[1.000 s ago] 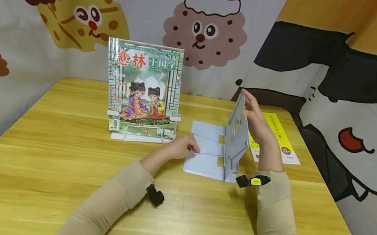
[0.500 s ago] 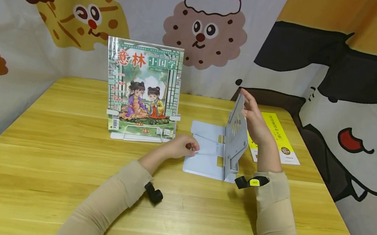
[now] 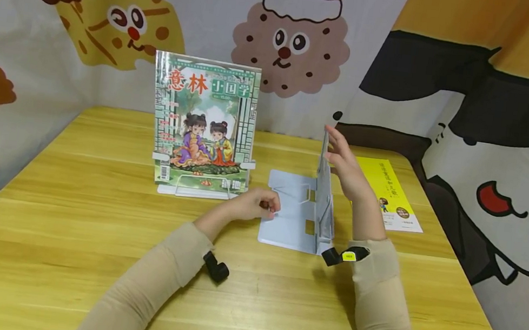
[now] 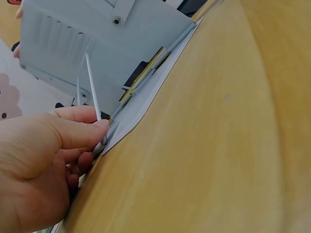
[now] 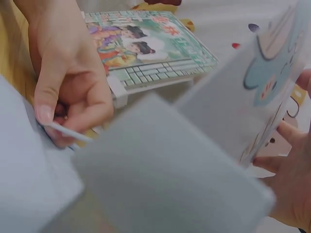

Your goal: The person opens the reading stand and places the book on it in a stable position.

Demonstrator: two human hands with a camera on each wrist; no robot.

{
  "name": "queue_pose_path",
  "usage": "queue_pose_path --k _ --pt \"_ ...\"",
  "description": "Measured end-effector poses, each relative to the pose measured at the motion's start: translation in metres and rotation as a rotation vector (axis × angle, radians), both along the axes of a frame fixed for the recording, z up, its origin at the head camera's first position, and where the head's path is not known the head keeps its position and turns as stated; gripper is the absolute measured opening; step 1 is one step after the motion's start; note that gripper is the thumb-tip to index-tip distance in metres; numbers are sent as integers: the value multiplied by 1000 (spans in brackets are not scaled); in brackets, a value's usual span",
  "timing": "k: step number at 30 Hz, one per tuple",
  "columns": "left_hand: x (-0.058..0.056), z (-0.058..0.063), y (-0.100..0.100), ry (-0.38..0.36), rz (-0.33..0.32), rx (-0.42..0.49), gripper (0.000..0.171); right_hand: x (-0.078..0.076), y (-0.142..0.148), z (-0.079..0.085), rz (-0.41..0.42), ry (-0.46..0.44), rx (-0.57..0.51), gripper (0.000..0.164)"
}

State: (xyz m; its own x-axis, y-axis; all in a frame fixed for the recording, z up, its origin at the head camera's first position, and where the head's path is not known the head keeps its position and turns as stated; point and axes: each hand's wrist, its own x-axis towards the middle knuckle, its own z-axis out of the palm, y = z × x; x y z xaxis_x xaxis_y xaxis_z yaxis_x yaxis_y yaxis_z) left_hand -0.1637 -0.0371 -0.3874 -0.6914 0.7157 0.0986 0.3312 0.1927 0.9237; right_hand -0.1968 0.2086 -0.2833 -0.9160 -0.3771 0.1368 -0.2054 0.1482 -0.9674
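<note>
Left hand (image 3: 255, 206) pinches wire rod (image 4: 93, 87) | right hand (image 3: 352, 176) spread against panel (image 4: 58, 58) | white stand (image 3: 192, 193) holds magazine (image 3: 209, 110)

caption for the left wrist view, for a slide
Left hand, its fingers pinching a thin pale rod beside the raised panel of a stand.

Table (image 3: 63, 251) carries grey stand (image 3: 290, 233), white stand (image 3: 166, 189), yellow booklet (image 3: 382, 181).

On the table (image 3: 247, 315), the left grip (image 3: 255, 206) curls at the nine-o'clock edge of a pale folding stand (image 3: 288, 233); the right grip (image 3: 348, 163) touches its upright panel (image 3: 323, 193). At ten o'clock stands a magazine (image 3: 203, 120); at three lies a yellow booklet (image 3: 380, 178).
</note>
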Motion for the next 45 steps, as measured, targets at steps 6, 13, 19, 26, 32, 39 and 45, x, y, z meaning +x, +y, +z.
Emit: queue_pose_path --k 6,13,19,26,32,39,45 --pt "-2 -4 0 14 -7 17 12 -2 -13 2 40 31 60 65" --pt "-3 -5 0 2 -3 19 11 -3 -20 1 58 15 66 66" --pt "-2 -4 0 3 -1 8 10 -5 -27 -1 77 30 90 65" --pt "-2 -5 0 -3 7 1 10 -5 -33 0 64 54 122 65" --pt "-2 -4 -3 -14 35 -31 12 -5 -32 1 89 60 145 65" --pt "9 15 -12 4 132 -63 30 -19 -19 -5 105 123 238 61" --pt "35 52 -5 97 260 60 49 -32 -9 -11 187 182 181 66"
